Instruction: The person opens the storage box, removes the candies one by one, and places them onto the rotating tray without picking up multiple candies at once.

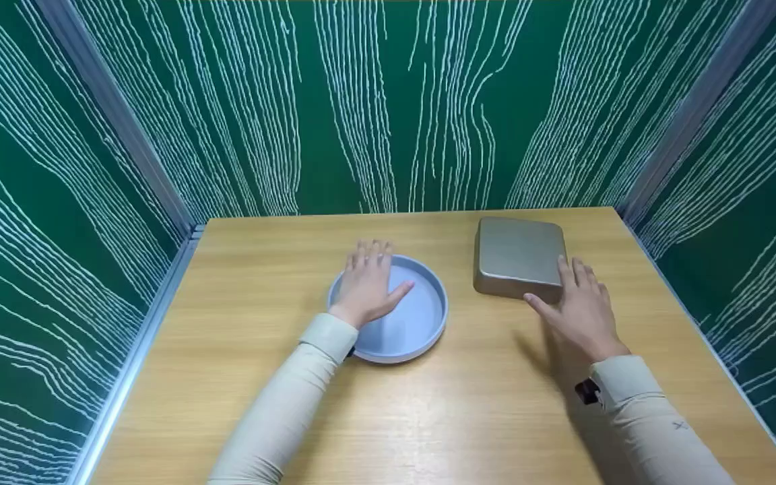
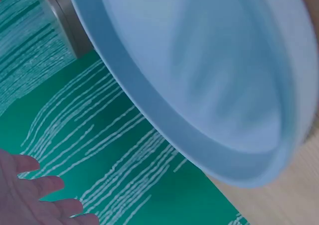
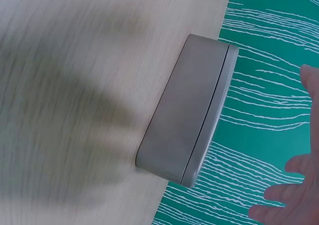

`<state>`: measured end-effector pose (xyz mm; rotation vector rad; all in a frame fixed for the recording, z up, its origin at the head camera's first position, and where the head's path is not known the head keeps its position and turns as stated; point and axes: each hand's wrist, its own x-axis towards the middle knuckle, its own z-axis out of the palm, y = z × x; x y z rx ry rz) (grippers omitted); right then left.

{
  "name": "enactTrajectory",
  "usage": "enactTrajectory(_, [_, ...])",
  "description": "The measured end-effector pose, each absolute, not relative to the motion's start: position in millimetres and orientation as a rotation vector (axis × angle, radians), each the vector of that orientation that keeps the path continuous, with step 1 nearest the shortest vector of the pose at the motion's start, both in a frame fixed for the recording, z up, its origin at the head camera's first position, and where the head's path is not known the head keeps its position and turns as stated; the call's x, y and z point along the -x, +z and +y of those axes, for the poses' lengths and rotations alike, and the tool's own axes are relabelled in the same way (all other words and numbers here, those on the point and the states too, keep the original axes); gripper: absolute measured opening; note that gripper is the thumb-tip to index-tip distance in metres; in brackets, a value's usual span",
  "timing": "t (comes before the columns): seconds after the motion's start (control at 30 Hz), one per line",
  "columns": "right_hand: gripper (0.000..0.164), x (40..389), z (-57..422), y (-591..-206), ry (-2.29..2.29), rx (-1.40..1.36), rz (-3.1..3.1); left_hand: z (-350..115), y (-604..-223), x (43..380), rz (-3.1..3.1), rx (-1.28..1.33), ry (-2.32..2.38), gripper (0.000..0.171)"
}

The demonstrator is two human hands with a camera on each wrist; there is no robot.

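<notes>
A round, shallow, light-blue dish (image 1: 415, 316) with a raised rim sits on the wooden table. Over its left half hovers my left hand (image 1: 366, 286), fingers straight and thumb spread, holding nothing; in the left wrist view the dish (image 2: 214, 75) shows a hand-shaped shadow inside. To the right is a grey-brown metal box (image 1: 521, 250) with rounded corners, its lid seam visible along the side of the box (image 3: 184, 110) in the right wrist view. My right hand (image 1: 580, 310) is held at the box's near right corner, fingers extended and thumb apart, gripping nothing.
The pale wooden table (image 1: 240, 377) ends at a green back wall (image 1: 334, 135) with white wavy lines. Similar panels rise at both sides. Metal posts (image 1: 118, 114) stand in the corners, and a metal rail (image 1: 139, 357) runs along the left edge.
</notes>
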<state>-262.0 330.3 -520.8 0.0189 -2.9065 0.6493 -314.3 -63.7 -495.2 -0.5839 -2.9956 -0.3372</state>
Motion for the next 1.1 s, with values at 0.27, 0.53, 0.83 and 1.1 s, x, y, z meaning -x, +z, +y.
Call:
enactTrajectory(0.27, [0.111, 264, 335, -522, 0.687, -0.008, -2.871, -43, -490, 317, -2.992, 0.652, -0.401, 0.089])
enactTrajectory(0.53, [0.111, 271, 338, -519, 0.726, 0.016, -2.878, -27, -489, 323, -2.997, 0.658, -0.459, 0.082])
enactTrajectory(0.83, [0.109, 285, 346, -512, 0.777, 0.034, -2.896, -6, -494, 330, -2.974, 0.683, -0.555, 0.075])
enactTrajectory(1.1, [0.107, 295, 354, -508, 0.833, 0.043, -2.915, 15, -498, 335, -2.952, 0.720, -0.637, 0.069])
